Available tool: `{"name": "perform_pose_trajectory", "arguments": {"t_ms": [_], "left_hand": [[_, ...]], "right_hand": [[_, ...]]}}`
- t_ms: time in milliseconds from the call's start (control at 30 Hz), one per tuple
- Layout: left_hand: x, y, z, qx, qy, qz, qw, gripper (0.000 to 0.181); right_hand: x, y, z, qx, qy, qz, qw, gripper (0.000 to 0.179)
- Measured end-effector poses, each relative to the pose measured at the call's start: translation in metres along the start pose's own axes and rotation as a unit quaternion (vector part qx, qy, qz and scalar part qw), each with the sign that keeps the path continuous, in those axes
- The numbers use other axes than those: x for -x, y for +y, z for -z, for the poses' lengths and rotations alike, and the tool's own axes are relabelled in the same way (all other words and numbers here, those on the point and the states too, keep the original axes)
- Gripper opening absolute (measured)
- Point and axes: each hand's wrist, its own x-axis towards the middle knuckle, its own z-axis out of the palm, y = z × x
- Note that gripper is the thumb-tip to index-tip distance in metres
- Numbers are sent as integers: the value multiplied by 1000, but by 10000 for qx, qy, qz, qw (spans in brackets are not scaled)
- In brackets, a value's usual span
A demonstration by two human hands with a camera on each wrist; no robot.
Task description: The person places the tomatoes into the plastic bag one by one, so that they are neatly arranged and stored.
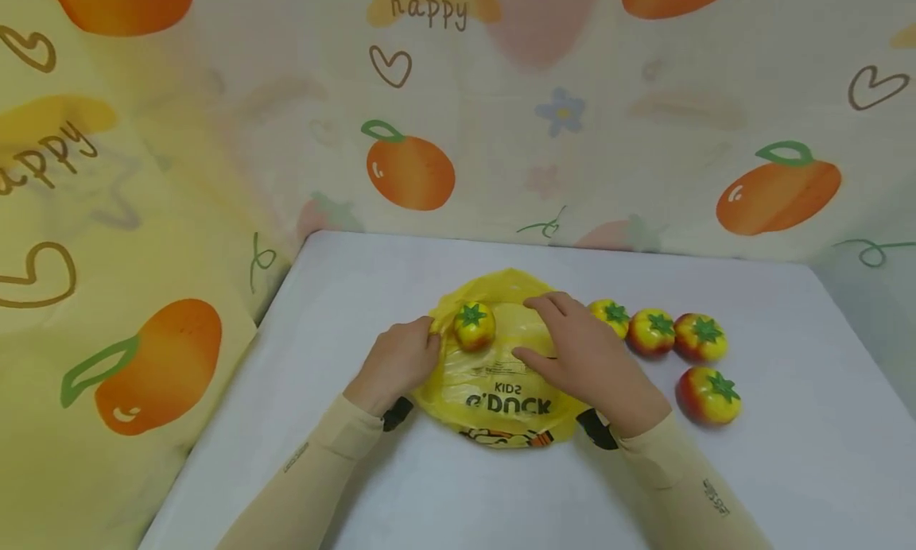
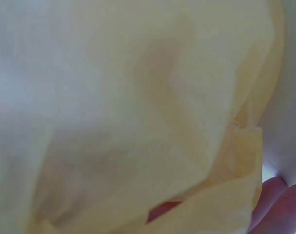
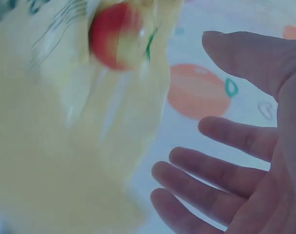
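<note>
A yellow plastic bag (image 1: 494, 427) with dark duck-brand print, upside down in the head view, lies at mid-table. My left hand (image 1: 401, 359) grips its left edge; in the left wrist view, thin yellow film covers most of the picture, with fingers (image 2: 279, 209) at the lower right. One red-and-yellow toy fruit (image 1: 475, 327) with a green star-shaped calyx sits at the bag's upper left; I cannot tell whether it lies inside or on top. Over the bag's right side hovers my right hand (image 1: 587, 359), fingers spread and holding nothing, with the fruit (image 3: 118, 36) beyond it.
Just right of the bag, a row of similar toy fruits (image 1: 651, 332) stands on the white table (image 1: 801, 470). A single fruit (image 1: 708, 395) sits nearer the front. Fruit-printed curtains (image 1: 487, 168) rise behind and at the left.
</note>
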Motion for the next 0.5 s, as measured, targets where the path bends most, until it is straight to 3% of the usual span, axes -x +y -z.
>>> {"name": "perform_pose_trajectory", "arguments": {"t_ms": [267, 500], "left_hand": [[2, 1, -1, 80, -67, 117, 9999, 29], [2, 6, -1, 103, -110, 167, 9997, 25]], "right_hand": [[48, 45, 17, 117, 570, -107, 9982, 67], [86, 85, 28, 255, 681, -808, 9941, 66]]}}
